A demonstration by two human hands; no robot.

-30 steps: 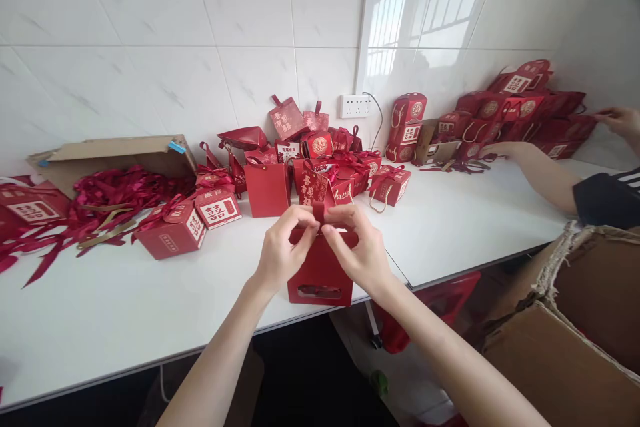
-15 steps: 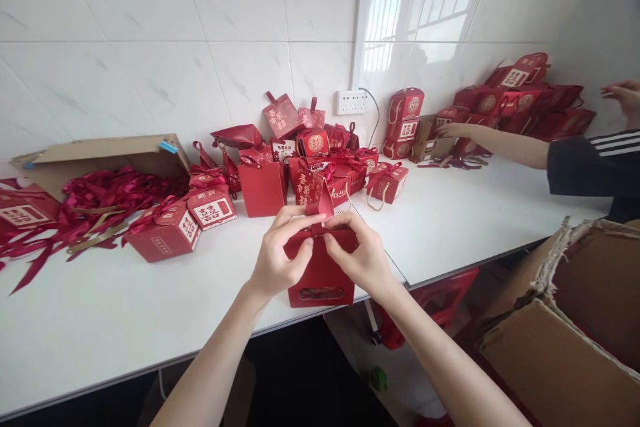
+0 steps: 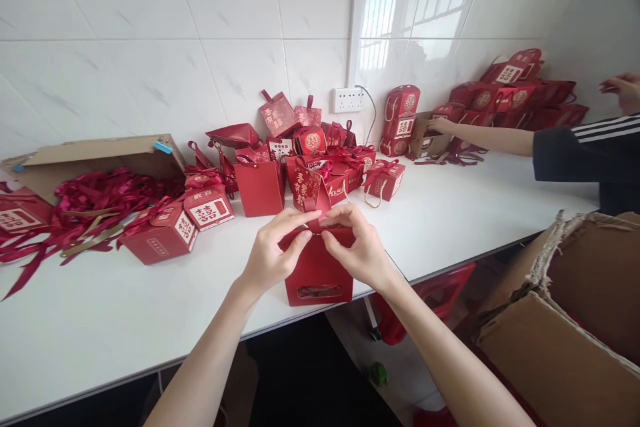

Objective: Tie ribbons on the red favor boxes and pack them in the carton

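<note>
A red gift box (image 3: 320, 263) with an oval window low on its front stands upright near the table's front edge. A red ribbon loop (image 3: 313, 217) rises from its top edge. My left hand (image 3: 275, 247) pinches at the ribbon from the left, thumb and forefinger close together. From the other side my right hand (image 3: 360, 247) pinches at the same ribbon, its thumb low against the box's top edge. The fingertips partly hide the ribbon's base. Right behind stands a patterned red box (image 3: 307, 183) with gold characters.
Several red boxes crowd the table by the wall, including a plain red one (image 3: 259, 187). A cardboard box (image 3: 100, 150) spills red ribbons (image 3: 110, 190) at left. A co-worker's arm (image 3: 487, 137) reaches into a small carton (image 3: 425, 140). A large torn carton (image 3: 560, 347) stands at right.
The view has shifted slightly. Both hands stay at the top of the red box, with small finger movements around the ribbon. The co-worker's hand remains by the small carton.
</note>
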